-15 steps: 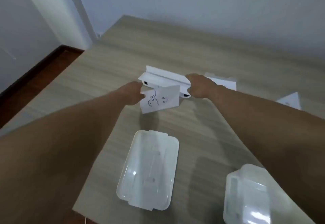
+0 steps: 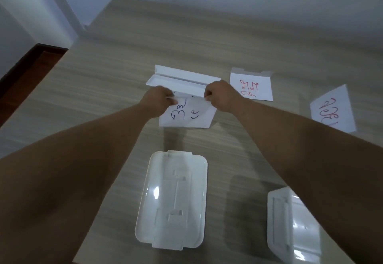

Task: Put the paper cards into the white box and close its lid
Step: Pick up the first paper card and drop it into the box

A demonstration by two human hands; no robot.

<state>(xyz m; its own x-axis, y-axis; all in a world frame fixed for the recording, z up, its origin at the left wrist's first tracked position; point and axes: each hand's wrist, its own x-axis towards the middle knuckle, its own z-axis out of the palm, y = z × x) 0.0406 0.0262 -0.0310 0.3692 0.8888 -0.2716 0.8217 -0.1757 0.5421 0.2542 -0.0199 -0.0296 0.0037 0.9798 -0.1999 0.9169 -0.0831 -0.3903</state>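
The white box [image 2: 178, 79] sits mid-table with its flat lid open toward the far side. My left hand [image 2: 159, 100] and my right hand [image 2: 220, 95] pinch the top corners of a paper card with blue writing [image 2: 186, 116] right at the box's near edge. The card hangs down toward me over the table. Two more cards with red writing lie flat to the right: one [image 2: 250, 87] beside the box, another [image 2: 331, 112] farther right. The inside of the box is mostly hidden by my hands.
Two translucent plastic containers stand close to me, one [image 2: 174, 199] at the centre front and another [image 2: 290, 222] at the right front, partly under my right forearm. The wooden table [image 2: 103, 89] ends at the left, where dark floor shows. A wall runs behind.
My right hand has come off the box and taken the card's right corner. The card, held before by my left hand alone, now hangs between both hands at the box's edge.
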